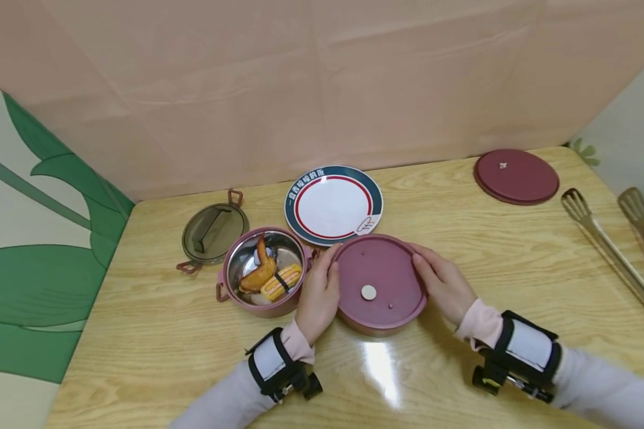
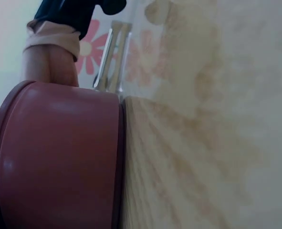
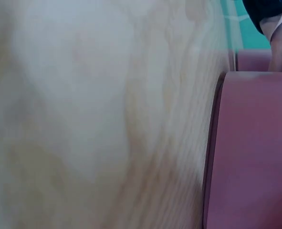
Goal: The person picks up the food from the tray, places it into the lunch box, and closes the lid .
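Container (image 1: 386, 268), maroon and round, stands at the middle of the desk (image 1: 155, 357) with its flat face up, and both hands hold it from opposite sides. That face carries a round white spot and two smaller dots; in the left wrist view, a darker rim runs along each end of the wall, the lower one appearing to touch the desk. The left hand (image 1: 319, 295) grips the left side, thumb near the upper edge and fingers against the wall. The right hand (image 1: 445, 283) grips the right side likewise, its thumb at the rim; how far the fingers of either hand wrap underneath, I cannot tell.

Just left of the left hand sits a pink-handled pot (image 1: 263, 310), uncovered, with a brown wing-shaped piece (image 1: 259, 275) and a yellow piece (image 1: 281, 283) with a dark band inside. Behind the pot, to the left, lies a dark lid (image 1: 226, 241) with a bar handle, reddish loops at its sides. A plate (image 1: 333, 205) with a dark blue border and red ring lies behind the container. Toward the right rear lies a flat maroon disc (image 1: 520, 179), and near it a slotted utensil (image 1: 612, 249) lies slantwise.
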{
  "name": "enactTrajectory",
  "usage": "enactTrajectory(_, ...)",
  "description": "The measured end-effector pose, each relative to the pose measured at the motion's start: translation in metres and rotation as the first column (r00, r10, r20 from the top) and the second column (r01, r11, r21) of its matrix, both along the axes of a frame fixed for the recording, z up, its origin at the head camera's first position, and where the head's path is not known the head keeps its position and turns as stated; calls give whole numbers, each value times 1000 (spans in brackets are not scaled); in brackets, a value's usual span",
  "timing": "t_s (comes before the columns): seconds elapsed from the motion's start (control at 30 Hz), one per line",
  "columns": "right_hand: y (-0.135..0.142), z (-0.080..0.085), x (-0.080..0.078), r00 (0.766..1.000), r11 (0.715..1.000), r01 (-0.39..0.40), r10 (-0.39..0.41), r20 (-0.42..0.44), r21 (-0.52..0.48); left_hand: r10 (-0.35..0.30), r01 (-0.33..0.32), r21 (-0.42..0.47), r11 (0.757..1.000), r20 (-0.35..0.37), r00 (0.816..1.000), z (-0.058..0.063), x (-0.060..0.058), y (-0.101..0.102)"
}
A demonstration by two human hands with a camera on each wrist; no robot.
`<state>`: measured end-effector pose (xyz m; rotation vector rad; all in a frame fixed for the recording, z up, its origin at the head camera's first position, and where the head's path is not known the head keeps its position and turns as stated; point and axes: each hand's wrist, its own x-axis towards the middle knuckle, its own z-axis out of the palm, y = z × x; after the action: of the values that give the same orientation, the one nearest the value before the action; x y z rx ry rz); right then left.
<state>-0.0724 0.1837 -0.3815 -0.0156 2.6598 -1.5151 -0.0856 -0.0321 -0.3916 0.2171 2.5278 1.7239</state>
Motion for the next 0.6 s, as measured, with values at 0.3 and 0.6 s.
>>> enactTrajectory(0.3, -8, -1, 18, 999, 1000, -17, 17, -48, -13, -34, 35, -24, 999, 27, 999, 3, 15, -13)
enactTrajectory(0.6, -14, -1, 30, 996, 998, -43, 39, -76, -50, -70, 71, -71, 995, 16, 997, 3, 24, -22)
